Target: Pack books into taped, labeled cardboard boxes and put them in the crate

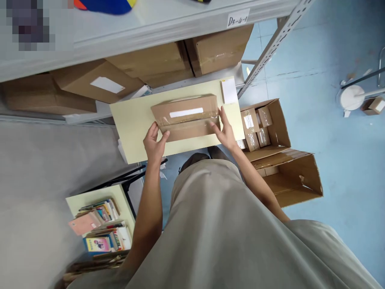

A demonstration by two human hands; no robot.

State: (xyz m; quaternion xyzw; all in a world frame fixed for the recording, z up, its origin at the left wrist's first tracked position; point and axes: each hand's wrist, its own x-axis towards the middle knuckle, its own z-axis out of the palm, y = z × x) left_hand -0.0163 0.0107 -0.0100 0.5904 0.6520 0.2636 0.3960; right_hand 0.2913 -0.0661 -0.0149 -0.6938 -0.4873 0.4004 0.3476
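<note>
Here both hands grip one small cardboard parcel (pixel 186 117) that lies on a pale yellow tabletop (pixel 135 120), its long side running left to right, a white label on its top face and clear tape across it. The left hand (pixel 155 140) clasps the parcel's near left corner: the fingers curl half closed, the thumb lies along the front edge, and the fingertips press against the end face. The right hand (pixel 225 130) holds the right end, its fingers spread fairly wide, the index finger up along the end face and the thumb on the front face near the tape. Whether the parcel rests fully on the tabletop or is slightly lifted is hard to tell from this angle.

A white slip of paper (pixel 229 90) lies on the tabletop just beyond the right hand. To the right, on the blue floor, an open carton (pixel 281 120) holds several small taped boxes (pixel 255 124). Behind the tabletop, larger brown cartons (pixel 222 48) sit on a grey metal shelf (pixel 168 24).
</note>
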